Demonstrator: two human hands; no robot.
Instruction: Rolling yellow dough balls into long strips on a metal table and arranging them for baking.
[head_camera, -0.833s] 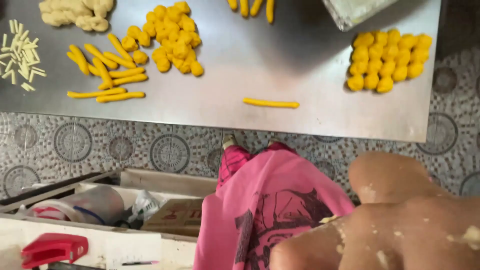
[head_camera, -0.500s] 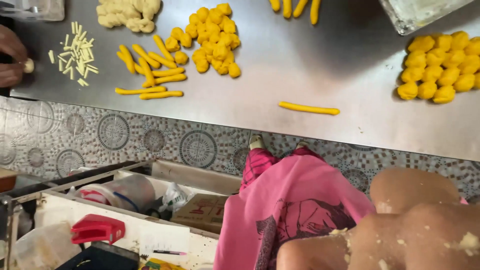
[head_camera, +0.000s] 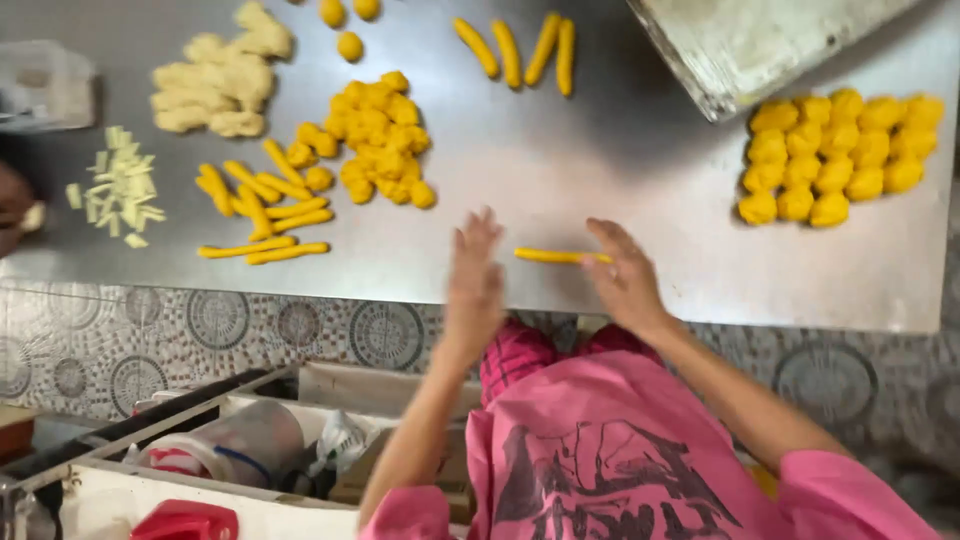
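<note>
1. I am reaching my right hand (head_camera: 628, 282) to the yellow roll (head_camera: 552, 256) lying on the steel table (head_camera: 600, 170) near its front edge; the fingers are spread and just touching its end, grasping nothing.
2. I am holding my left hand (head_camera: 475, 285) open and empty, just beside the roll.
3. To my mind, light, even palm pressure should be keeping the roll uniform, like the rolls (head_camera: 262, 218) at the left.
</note>
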